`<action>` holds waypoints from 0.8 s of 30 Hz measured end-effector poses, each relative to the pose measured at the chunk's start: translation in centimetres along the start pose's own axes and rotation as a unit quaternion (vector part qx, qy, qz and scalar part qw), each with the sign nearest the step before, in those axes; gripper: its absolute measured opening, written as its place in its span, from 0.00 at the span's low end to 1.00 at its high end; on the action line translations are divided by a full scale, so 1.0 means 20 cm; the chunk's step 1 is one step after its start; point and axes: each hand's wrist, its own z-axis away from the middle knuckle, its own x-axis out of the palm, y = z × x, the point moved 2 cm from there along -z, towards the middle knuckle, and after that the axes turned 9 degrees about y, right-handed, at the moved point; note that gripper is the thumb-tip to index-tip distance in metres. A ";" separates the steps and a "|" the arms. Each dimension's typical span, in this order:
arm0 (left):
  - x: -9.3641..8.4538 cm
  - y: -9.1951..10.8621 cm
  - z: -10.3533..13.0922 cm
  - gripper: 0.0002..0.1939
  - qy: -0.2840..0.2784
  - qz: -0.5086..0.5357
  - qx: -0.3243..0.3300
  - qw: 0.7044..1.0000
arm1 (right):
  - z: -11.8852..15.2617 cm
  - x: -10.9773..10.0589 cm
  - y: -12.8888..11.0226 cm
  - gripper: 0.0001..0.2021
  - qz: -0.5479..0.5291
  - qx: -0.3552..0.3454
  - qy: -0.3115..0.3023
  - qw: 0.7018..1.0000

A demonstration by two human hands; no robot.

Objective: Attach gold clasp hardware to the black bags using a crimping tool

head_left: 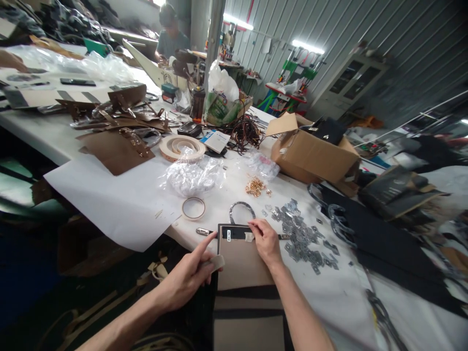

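A tan panel [241,263] with a black top band and a small white label lies at the table's near edge, a wrapped curved handle [242,204] beyond it. My left hand [192,275] is at the panel's left side, index finger stretched to the top left corner, the other fingers curled round a small pale flat piece [218,263]. My right hand [266,239] pinches at the black band's right part, beside a bit of pale tape [249,237]; what its fingertips hold is too small to make out. Metal-tipped straps stick out on both sides.
Grey metal plates [300,234] are heaped to the right, gold fittings [255,186] behind. A tape roll [193,208], plastic bag [193,173] and brown leather pieces [120,146] lie left. A cardboard box [318,156] and black material [398,248] stand right. A person [171,36] works behind.
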 end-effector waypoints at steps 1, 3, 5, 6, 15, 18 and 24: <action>-0.01 0.01 0.00 0.37 0.001 0.000 0.001 1.000 | 0.00 -0.02 0.00 0.15 -0.011 0.010 0.026 1.000; -0.02 0.04 -0.01 0.36 0.000 -0.010 0.005 1.000 | 0.00 -0.09 -0.03 0.16 -0.038 0.048 0.099 0.993; -0.03 0.07 -0.02 0.36 -0.008 -0.030 0.009 0.999 | 0.01 -0.19 -0.10 0.17 -0.053 0.075 0.195 0.977; -0.03 0.10 -0.03 0.35 -0.015 -0.042 0.014 0.999 | 0.03 -0.24 -0.16 0.17 -0.055 0.074 0.229 0.969; -0.03 0.20 -0.01 0.41 -0.077 -0.184 0.112 0.974 | 0.28 -0.14 -0.73 0.24 0.048 -0.206 -0.132 0.968; -0.01 0.20 0.01 0.43 -0.099 -0.179 0.124 0.971 | 0.34 -0.05 -0.74 0.20 0.069 -0.248 -0.138 0.956; -0.01 0.21 0.03 0.40 -0.081 -0.192 0.098 0.973 | 0.41 -0.04 -0.74 0.19 0.096 -0.281 -0.117 0.948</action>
